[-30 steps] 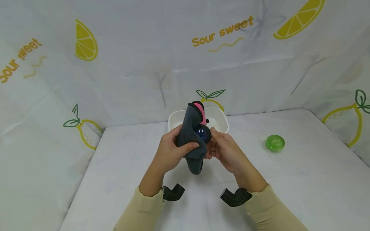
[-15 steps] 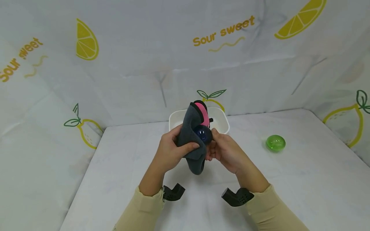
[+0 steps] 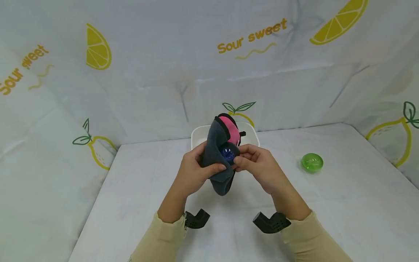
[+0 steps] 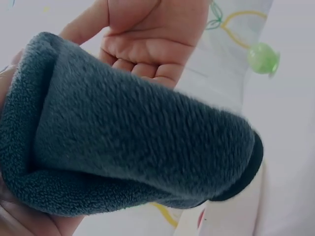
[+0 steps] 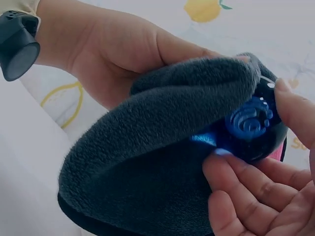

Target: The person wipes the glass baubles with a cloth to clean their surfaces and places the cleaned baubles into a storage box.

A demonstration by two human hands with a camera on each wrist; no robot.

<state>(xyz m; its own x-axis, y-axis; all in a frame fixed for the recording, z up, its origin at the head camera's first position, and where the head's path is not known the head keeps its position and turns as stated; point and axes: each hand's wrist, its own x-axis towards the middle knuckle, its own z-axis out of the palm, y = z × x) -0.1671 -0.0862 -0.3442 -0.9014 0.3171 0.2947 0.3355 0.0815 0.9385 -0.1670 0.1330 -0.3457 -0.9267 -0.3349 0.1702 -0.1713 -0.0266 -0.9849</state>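
My left hand (image 3: 193, 171) grips a dark grey plush cloth (image 3: 214, 143) with black edging and a pink side, thumb over its front. A round, dark blue glassy piece (image 3: 228, 153) sits in the cloth's fold. At its right side my right hand (image 3: 258, 163) pinches it between thumb and fingers. The right wrist view shows swirled relief on the blue glassy piece (image 5: 248, 123), the cloth (image 5: 147, 123) wrapped partly round it. In the left wrist view the cloth (image 4: 142, 123) hides the blue piece.
Behind the cloth stands a white tub (image 3: 198, 136), partly hidden. A green glassy piece (image 3: 312, 162) sits on the white-covered table (image 3: 140, 189) to the right. Lemon-printed white sheeting (image 3: 157, 54) hangs at the back and sides. Each wrist wears a black camera mount (image 3: 271, 222).
My right fingers have shifted up the blue piece's side, the thumb now at its lower right front. The cloth has turned slightly, showing more of its pink side. My left hand keeps its grip.
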